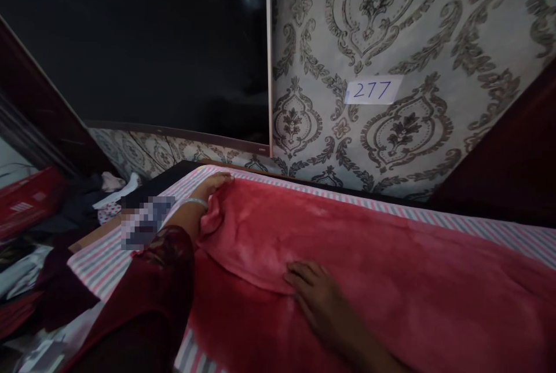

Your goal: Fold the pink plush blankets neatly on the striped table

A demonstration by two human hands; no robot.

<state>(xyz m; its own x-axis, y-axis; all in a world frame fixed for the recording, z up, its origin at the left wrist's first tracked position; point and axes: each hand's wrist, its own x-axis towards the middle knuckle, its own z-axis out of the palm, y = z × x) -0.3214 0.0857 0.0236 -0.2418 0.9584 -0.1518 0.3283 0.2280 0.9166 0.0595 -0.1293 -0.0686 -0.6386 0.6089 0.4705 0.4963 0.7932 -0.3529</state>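
Observation:
A red plush cloth (369, 245), folded so that an upper layer lies over a darker red one, spreads across a striped pink, grey and white sheet (490, 233). Whether it is a garment or a blanket I cannot tell. My left hand (214, 183) reaches to the cloth's far left corner, its fingers stretched out along the edge and partly hidden; the fabric bunches beside my wrist. My right hand (316, 295) lies palm down on the upper layer near its folded edge, fingers apart and slightly bent, holding nothing.
Behind the table stands a large dark television (143, 48) against patterned wallpaper (304, 60). A paper label (373, 90) reading 277 is stuck on the wall. Clothes (56, 286) and a red box or bag (32, 199) are piled at the left.

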